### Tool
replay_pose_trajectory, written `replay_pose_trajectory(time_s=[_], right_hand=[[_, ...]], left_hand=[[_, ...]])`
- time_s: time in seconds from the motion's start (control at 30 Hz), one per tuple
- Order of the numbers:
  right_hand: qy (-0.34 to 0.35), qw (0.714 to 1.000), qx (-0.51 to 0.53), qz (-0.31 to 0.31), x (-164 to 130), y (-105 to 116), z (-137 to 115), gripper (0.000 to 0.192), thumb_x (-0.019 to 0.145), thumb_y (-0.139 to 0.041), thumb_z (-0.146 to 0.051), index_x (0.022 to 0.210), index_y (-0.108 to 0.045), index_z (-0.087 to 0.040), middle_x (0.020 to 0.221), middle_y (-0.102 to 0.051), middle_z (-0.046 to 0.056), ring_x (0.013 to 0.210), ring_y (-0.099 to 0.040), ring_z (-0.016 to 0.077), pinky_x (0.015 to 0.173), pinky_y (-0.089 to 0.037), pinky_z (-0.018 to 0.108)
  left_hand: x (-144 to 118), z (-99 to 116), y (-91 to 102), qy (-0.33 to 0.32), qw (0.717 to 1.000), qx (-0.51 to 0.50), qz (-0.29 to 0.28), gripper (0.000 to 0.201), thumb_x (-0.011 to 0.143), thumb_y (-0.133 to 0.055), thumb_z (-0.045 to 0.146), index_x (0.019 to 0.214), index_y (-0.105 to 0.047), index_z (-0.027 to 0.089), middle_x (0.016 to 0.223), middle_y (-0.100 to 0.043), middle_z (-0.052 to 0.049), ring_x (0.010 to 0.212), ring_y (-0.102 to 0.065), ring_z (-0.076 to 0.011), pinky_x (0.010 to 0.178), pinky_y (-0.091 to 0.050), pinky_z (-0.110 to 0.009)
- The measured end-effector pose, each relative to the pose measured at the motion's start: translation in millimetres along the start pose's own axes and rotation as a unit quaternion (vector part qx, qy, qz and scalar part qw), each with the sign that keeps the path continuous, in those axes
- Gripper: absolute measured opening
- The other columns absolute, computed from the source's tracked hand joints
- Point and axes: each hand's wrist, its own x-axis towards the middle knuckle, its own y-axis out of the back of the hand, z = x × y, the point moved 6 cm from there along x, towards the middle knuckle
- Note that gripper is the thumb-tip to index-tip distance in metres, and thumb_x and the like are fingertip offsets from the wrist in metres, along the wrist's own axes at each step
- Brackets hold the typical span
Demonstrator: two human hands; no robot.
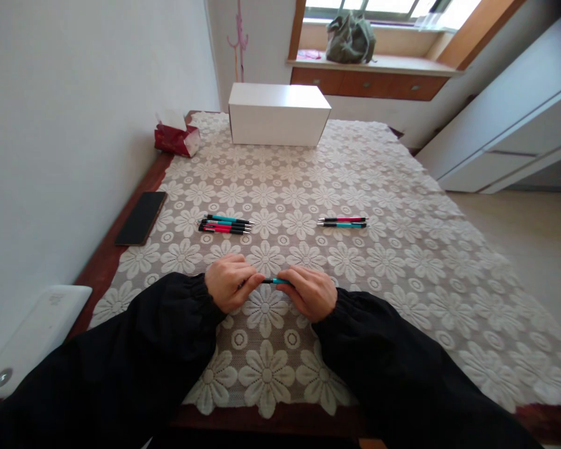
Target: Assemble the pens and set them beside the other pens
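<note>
Between my two hands lies a blue and black pen [275, 280], held level over the lace tablecloth near the table's front. My left hand [232, 284] is closed on its black end, and my right hand [308, 290] is closed on the blue part; the fingers hide both ends. Beyond my left hand is a group of several pens [224, 224], blue and red with black ends, lying side by side. Farther right, a second group [342, 222] holds one red and one blue pen, parallel and close together.
A dark phone [141, 218] lies at the table's left edge, with a red tissue pack [177, 139] behind it. At the far end stands a white box [278, 115]. A white device [35, 337] sits at the near left by the wall. The floral tablecloth [266, 374] covers the table.
</note>
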Motion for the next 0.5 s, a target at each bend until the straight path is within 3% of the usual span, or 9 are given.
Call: replay_pose_trajectory(time_s=[0.23, 0.5], right_hand=[[-0.006, 1.000, 0.008, 0.000, 0.2, 1.0, -0.7, 0.033, 0.110, -0.041, -0.039, 0.097, -0.065, -0.020, 0.081, -0.067, 0.002, 0.068, -0.062, 0.0126, 0.063, -0.043, 0.025], [-0.011, 1.000, 0.004, -0.007, 0.5, 1.5, -0.5, 0.033, 0.109, -0.042, -0.037, 0.097, -0.068, -0.019, 0.080, -0.067, 0.002, 0.067, -0.061, 0.0128, 0.063, -0.042, 0.025]], left_hand=[[-2.0, -1.2, -3.5, -0.010, 1.000, -0.013, -0.006, 0.056, 0.107, -0.037, 0.032, 0.056, -0.054, 0.019, 0.056, -0.061, -0.001, 0.056, -0.048, -0.0135, 0.061, -0.034, -0.032], [0.5, -0.4, -2.6, -0.006, 1.000, -0.005, -0.016, 0.053, 0.108, -0.035, 0.037, 0.063, -0.057, 0.019, 0.060, -0.063, -0.002, 0.058, -0.051, -0.0146, 0.061, -0.037, -0.033]])
